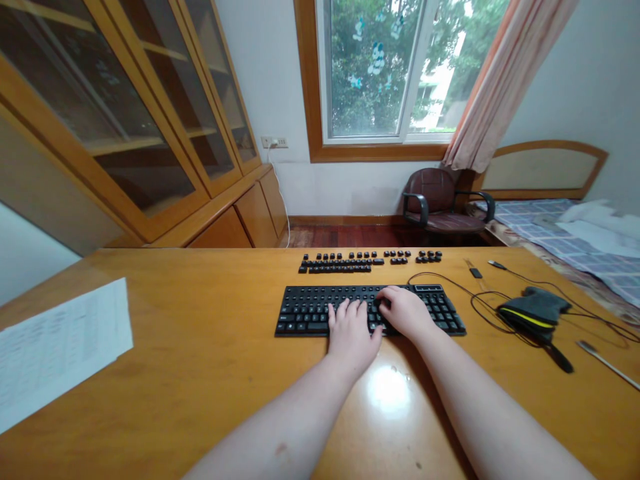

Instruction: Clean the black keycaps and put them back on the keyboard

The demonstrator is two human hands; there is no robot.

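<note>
A black keyboard (pixel 310 310) lies on the wooden desk (pixel 200 347) in front of me. My left hand (pixel 351 333) rests flat on its middle keys with fingers stretched out and apart. My right hand (pixel 405 311) sits just to the right on the keys, its fingers curled down onto them; I cannot see anything held. Behind the keyboard, rows of loose black keycaps (pixel 345 261) are laid out on the desk.
A printed sheet of paper (pixel 55 347) lies at the desk's left edge. A dark cloth pouch (pixel 533 310), black cables (pixel 480 300) and thin tools lie to the right. Beyond the desk stand a brown armchair (pixel 440 200), a bed and glass-door cabinets.
</note>
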